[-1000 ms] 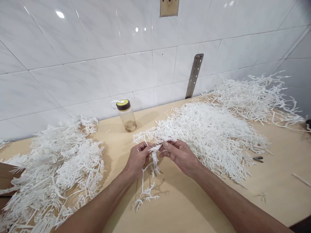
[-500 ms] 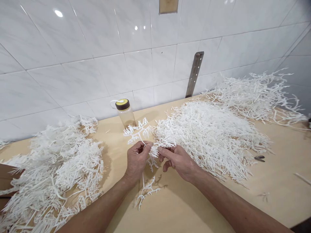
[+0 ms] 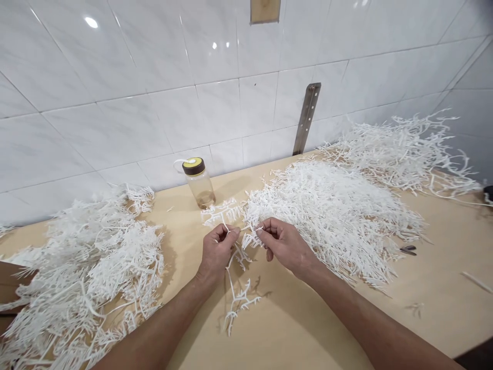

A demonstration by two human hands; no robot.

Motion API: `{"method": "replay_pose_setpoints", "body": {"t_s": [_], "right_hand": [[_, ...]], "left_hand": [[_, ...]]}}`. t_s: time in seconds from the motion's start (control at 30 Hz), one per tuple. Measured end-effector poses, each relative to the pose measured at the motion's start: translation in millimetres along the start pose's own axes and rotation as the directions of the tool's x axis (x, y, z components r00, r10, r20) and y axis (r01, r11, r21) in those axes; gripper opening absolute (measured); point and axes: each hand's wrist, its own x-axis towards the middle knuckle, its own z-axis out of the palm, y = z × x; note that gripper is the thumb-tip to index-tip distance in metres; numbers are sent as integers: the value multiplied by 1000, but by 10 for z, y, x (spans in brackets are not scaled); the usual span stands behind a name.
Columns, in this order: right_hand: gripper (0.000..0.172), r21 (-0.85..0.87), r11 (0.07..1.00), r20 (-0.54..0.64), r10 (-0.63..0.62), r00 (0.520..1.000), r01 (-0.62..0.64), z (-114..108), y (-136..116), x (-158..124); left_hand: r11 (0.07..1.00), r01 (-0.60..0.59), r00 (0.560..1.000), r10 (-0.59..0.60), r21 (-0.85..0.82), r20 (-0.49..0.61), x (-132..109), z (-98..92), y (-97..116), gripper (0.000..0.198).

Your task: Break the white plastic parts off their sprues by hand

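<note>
My left hand (image 3: pixel 219 250) pinches the stem of a white plastic branch (image 3: pixel 242 296) between thumb and fingers. One forked end of the branch spreads above the hand, and another hangs below it over the table. To the right, my right hand (image 3: pixel 284 243) has thumb and forefinger closed at small white tips on a side twig of the branch. Beside and behind the right hand lies a big heap of short white sprigs (image 3: pixel 327 216). What exactly sits between the right fingertips is partly hidden.
A bigger pile of white branches (image 3: pixel 115 262) covers the left side. Bare white stems (image 3: pixel 400 154) lie at the back right. A clear bottle with a dark and yellow lid (image 3: pixel 200 185) stands near the tiled wall. A metal bracket (image 3: pixel 307 118) rises behind the table (image 3: pixel 308 324).
My right hand has shifted slightly up and its fingers have drawn closer together. The upper fork of the branch has tilted lower, and the lower fork has swung a little right.
</note>
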Motion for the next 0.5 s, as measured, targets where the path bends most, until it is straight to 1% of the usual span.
{"method": "replay_pose_setpoints", "body": {"t_s": [0.1, 0.2, 0.27, 0.37, 0.43, 0.5], "right_hand": [[13, -92, 996, 47, -5, 999, 9, -18, -63, -20], [22, -188, 982, 67, 30, 997, -17, -17, -112, -43], [28, -209, 977, 74, 48, 996, -32, -16, -137, -52], [33, -225, 973, 103, 65, 993, -40, -19, -163, -55], [33, -259, 965, 117, 77, 990, -44, -23, -168, -53], [29, -247, 968, 111, 79, 991, -49, -25, -164, -49]], "left_hand": [[993, 116, 990, -114, -18, 80, -1, 8, 36, 27], [985, 170, 978, -169, 4, 122, 8, -1, 56, 27], [986, 169, 976, -168, 6, 140, 12, -9, 62, 28], [991, 131, 975, -133, 23, 179, 12, -13, 68, 35], [994, 96, 978, -102, 45, 182, 11, -10, 68, 39], [996, 71, 984, -79, 56, 157, 13, -7, 61, 40]]}}
